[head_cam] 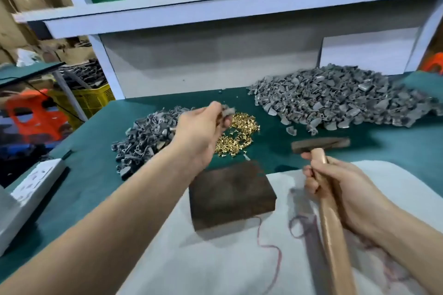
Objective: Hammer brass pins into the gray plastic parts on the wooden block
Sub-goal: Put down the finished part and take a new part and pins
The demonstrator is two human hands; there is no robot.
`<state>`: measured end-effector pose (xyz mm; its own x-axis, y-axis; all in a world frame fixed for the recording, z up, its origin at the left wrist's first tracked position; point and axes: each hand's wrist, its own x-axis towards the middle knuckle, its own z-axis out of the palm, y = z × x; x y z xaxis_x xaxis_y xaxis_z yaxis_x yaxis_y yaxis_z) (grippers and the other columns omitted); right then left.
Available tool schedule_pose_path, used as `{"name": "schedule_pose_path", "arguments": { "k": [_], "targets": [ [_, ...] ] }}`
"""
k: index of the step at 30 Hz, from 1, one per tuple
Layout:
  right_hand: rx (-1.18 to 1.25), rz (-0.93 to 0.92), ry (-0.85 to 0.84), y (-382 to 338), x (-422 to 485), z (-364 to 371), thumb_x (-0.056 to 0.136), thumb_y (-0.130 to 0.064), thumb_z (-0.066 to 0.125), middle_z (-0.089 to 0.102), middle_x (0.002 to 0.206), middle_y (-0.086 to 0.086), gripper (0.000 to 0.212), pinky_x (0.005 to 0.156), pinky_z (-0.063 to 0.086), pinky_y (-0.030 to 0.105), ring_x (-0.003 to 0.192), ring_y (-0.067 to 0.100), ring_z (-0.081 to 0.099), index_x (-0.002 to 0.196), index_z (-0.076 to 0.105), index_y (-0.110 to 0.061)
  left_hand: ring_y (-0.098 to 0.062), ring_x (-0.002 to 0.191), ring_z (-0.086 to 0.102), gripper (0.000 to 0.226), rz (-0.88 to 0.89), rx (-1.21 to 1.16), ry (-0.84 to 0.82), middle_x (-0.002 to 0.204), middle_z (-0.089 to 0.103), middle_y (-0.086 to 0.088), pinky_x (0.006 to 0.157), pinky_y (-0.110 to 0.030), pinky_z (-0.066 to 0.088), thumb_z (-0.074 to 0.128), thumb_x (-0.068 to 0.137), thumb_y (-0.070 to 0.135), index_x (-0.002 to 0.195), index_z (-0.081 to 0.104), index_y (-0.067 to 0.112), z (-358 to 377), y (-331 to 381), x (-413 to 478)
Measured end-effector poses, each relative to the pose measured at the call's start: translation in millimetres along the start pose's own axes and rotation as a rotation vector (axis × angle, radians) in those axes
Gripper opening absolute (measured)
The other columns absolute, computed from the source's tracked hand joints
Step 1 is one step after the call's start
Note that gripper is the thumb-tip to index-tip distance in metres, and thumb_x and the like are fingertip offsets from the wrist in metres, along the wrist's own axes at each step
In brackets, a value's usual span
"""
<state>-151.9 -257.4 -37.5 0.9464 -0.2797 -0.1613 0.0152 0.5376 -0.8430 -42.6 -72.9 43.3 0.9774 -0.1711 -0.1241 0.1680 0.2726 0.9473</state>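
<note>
A dark wooden block [230, 196] lies on a white cloth [215, 258] at the table's front, with nothing on its top. My left hand [201, 132] is raised beyond the block, above the heap of brass pins [242, 136], and pinches a gray plastic part [227, 112] at its fingertips. My right hand [335, 189] grips the wooden handle of a hammer [323, 199]; its dark head [321, 145] hovers to the right of the block. A small pile of gray parts [146, 136] lies left of the pins. A large pile of gray parts [340, 98] lies at the back right.
The table has a green mat [96, 163]. A white power strip [36, 182] lies at the left edge. A white shelf unit [215, 14] stands behind the piles, with more brass pins on its upper level. Red thread lies on the cloth.
</note>
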Motion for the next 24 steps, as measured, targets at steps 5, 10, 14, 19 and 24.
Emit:
{"name": "schedule_pose_path", "arguments": {
  "k": [5, 10, 14, 19, 24],
  "targets": [
    [0.084, 0.036, -0.008, -5, 1, -4, 0.09, 0.004, 0.043, 0.051, 0.063, 0.012, 0.017, 0.045, 0.046, 0.024, 0.048, 0.017, 0.049, 0.103, 0.054, -0.002, -0.026, 0.117, 0.055, 0.025, -0.187, -0.078, -0.187, 0.135, 0.05, -0.021, 0.104, -0.028, 0.044, 0.046, 0.098, -0.001, 0.121, 0.049, -0.008, 129, 13, 50],
    [0.072, 0.037, -0.011, -5, 5, -7, 0.091, 0.007, 0.042, 0.058, 0.062, 0.014, 0.013, 0.047, 0.051, 0.024, 0.048, 0.018, 0.055, 0.093, 0.052, -0.001, -0.031, 0.123, 0.051, 0.05, 0.275, 1.139, -0.028, 0.139, 0.047, -0.013, 0.106, -0.042, 0.042, 0.049, 0.093, 0.005, 0.141, 0.042, 0.012, 80, -10, 104],
    [0.114, 0.04, -0.022, -4, 6, -10, 0.091, 0.007, 0.043, 0.06, 0.061, 0.014, 0.017, 0.049, 0.053, 0.024, 0.049, 0.018, 0.056, 0.103, 0.052, 0.0, -0.033, 0.113, 0.055, 0.04, 0.197, 1.737, -0.042, 0.125, 0.056, -0.018, 0.1, -0.049, 0.046, 0.047, 0.091, 0.005, 0.13, 0.053, 0.011, -21, -25, 121],
    [0.146, 0.052, -0.035, -4, 7, -9, 0.089, 0.006, 0.043, 0.061, 0.063, 0.015, 0.017, 0.05, 0.053, 0.024, 0.05, 0.018, 0.057, 0.103, 0.053, 0.001, -0.029, 0.085, 0.064, 0.012, 0.207, 1.772, 0.032, 0.094, 0.067, -0.016, 0.076, -0.039, 0.056, 0.053, 0.091, 0.0, 0.081, 0.059, 0.0, -54, -28, 115],
    [0.13, 0.051, -0.034, -3, 5, -8, 0.09, 0.006, 0.043, 0.061, 0.064, 0.015, 0.019, 0.051, 0.054, 0.023, 0.052, 0.017, 0.057, 0.105, 0.052, 0.0, -0.026, 0.087, 0.067, 0.008, 0.269, 1.65, 0.031, 0.093, 0.071, -0.014, 0.08, -0.037, 0.056, 0.062, 0.088, 0.0, 0.088, 0.07, -0.002, -64, -15, 116]
  ]
}}
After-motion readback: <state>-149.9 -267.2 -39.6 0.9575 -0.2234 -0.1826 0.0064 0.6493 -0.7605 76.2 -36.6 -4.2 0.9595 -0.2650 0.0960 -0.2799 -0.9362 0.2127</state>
